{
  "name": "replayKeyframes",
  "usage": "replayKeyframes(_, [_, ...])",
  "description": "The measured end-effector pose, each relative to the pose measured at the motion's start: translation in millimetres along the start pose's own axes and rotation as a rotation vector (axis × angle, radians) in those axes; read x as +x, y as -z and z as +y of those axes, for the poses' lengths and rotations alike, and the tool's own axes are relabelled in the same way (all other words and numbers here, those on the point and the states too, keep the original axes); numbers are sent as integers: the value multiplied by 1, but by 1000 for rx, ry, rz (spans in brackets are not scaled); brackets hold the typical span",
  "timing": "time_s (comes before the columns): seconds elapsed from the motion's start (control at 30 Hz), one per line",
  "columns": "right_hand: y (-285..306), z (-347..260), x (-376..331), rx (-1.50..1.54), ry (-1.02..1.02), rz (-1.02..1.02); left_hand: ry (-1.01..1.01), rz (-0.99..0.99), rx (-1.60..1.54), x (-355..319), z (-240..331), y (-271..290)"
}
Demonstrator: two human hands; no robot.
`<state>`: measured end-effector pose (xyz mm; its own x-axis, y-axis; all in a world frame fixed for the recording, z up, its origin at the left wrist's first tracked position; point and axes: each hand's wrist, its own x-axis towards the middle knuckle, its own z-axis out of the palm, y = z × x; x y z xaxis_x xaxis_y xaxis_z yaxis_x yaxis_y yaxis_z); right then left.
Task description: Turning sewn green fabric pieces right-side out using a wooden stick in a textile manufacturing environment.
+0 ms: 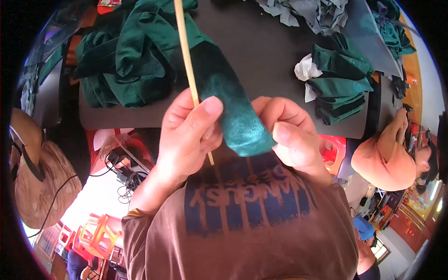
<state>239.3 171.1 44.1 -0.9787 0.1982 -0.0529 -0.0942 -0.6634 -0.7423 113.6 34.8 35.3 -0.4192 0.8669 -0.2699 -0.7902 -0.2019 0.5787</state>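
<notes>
Green velvet tube [233, 109] is held up close in front of the chest, between both hands, above the near edge of a dark table [266, 56]. Its rounded lower end is pinched by the right hand [291, 135], with thumb and fingers closed on the cloth. The left hand [189, 135] is closed around a thin wooden stick [189, 60], its thumb pressed against the tube's left side. The stick runs up past the top of the view and down just below the left hand; it lies along the tube, touching it. Whether its end goes inside the cloth cannot be told.

Below the hands a brown shirt [242, 233] with a blue print is seen. To the lower left, beneath the table, black cables [122, 175] lie on a pale floor, and orange plastic stools [95, 235] stand near them. A tan bag [39, 186] lies at the far left.

On the table's left part a heap of green velvet [126, 60] is piled, just behind the stick. On the right part a stack of folded green pieces [340, 91] is set, with a scrap of white cloth [305, 70] beside it. Grey cloth [308, 11] is bunched at the far edge.

At the right, beyond the table, another person in an orange shirt [385, 161] is seated, well apart from the hands.
</notes>
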Motion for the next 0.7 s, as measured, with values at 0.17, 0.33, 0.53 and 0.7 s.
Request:
replayKeyframes(0.17, [-8,-8,-1,-92,-128,223,-152,-93,515,-9,-2,-15])
replayKeyframes(0.33, [-5,-4,1,-106,-97,296,-207,-198,761,-6,-11,-14])
replayKeyframes(0.53, [-2,-13,-1,-57,94,336,-64,11,620,-18,-8,-8])
replayKeyframes(0.7, [-5,-13,-4,5,38,290,-66,30,572,-20,-11,-3])
